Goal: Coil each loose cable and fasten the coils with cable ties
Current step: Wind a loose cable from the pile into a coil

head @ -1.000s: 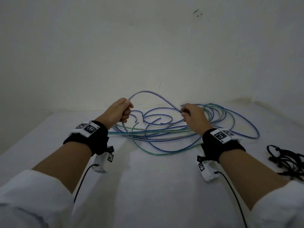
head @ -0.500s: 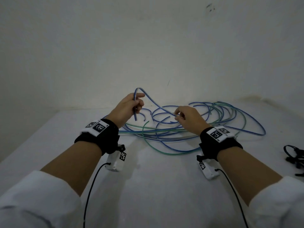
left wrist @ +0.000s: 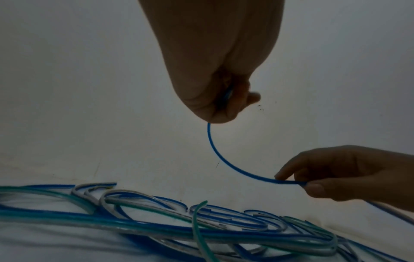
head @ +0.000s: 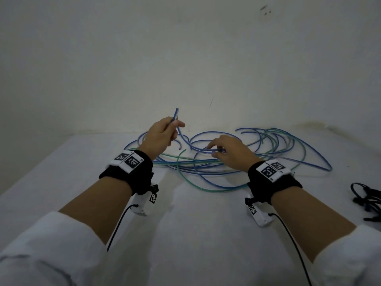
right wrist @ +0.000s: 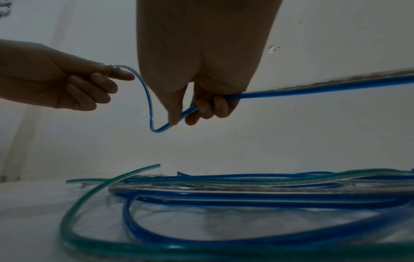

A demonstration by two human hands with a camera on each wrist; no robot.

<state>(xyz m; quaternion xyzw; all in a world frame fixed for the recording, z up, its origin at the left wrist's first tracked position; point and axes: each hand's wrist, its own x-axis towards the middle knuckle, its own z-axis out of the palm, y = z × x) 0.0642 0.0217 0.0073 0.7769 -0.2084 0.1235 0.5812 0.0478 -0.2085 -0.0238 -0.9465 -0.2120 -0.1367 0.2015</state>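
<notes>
The white tabletop point(head: 206, 234) carries the loose tangle of blue and green plastic-sheathed cables point(head: 274, 162), spread flat so I can draw single strands free. Black cable ties point(head: 369, 201) wait at my right, within reach for fastening. My left hand point(head: 159, 136) pinches the thin blue cable point(left wrist: 220, 159) near its end, raised as the coil's anchor; my right hand point(head: 231, 153) curls its fingers around it lower down, feeding slack.

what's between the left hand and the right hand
A sagging span of the blue cable, held by the left hand and right hand; clearest in the left wrist view.
</notes>
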